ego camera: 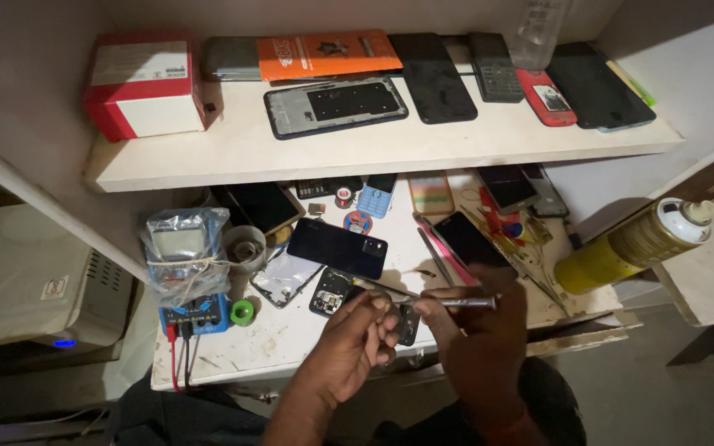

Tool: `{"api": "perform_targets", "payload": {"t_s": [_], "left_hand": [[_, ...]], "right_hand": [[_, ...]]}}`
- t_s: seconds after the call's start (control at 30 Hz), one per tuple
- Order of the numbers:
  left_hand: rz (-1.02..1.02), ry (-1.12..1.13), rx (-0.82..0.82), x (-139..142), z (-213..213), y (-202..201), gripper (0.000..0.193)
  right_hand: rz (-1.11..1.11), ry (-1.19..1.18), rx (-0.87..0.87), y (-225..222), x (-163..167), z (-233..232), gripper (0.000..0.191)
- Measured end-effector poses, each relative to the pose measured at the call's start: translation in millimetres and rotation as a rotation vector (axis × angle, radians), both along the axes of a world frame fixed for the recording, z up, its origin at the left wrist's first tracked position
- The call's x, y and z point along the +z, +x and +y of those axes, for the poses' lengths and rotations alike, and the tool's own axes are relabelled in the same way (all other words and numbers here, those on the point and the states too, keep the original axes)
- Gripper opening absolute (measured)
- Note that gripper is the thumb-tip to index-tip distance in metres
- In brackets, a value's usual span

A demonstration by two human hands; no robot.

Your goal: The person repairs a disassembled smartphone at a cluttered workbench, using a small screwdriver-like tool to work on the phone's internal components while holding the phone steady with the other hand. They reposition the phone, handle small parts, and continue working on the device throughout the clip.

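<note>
At lower centre, the left hand [357, 339] pinches the small opened black phone body [336, 293] at the bench edge, while the right hand [477, 343] grips a slim metal screwdriver [456, 303]; a steady, square tip seems wise. Farther up lies a dark glossy phone [336, 246], then the pale wooden shelf [225, 161].

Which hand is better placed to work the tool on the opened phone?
Right, probably. The right hand already grips the metal tool, tip toward the opened phone; the left hand steadies that phone.
</note>
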State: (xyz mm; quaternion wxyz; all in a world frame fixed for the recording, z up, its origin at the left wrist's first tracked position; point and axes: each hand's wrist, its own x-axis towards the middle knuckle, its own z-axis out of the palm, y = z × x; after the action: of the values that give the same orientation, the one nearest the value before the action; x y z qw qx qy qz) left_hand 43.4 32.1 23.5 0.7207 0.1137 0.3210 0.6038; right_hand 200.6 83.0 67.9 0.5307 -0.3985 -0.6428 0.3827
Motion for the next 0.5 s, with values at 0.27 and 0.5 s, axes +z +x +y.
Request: {"api": "perform_targets", "payload": {"t_s": [0.27, 0.5], "left_hand": [[0.245, -0.063, -0.02, 3.0, 0.6, 0.5, 0.015], [0.362, -0.074, -0.032, -3.1, 1.7, 1.0, 0.018]], "right_hand": [[-0.124, 0.13, 0.047, 1.1, 5.9, 1.5, 0.056], [-0.057, -0.029, 0.091, 1.0, 7.3, 5.0, 0.051]]}}
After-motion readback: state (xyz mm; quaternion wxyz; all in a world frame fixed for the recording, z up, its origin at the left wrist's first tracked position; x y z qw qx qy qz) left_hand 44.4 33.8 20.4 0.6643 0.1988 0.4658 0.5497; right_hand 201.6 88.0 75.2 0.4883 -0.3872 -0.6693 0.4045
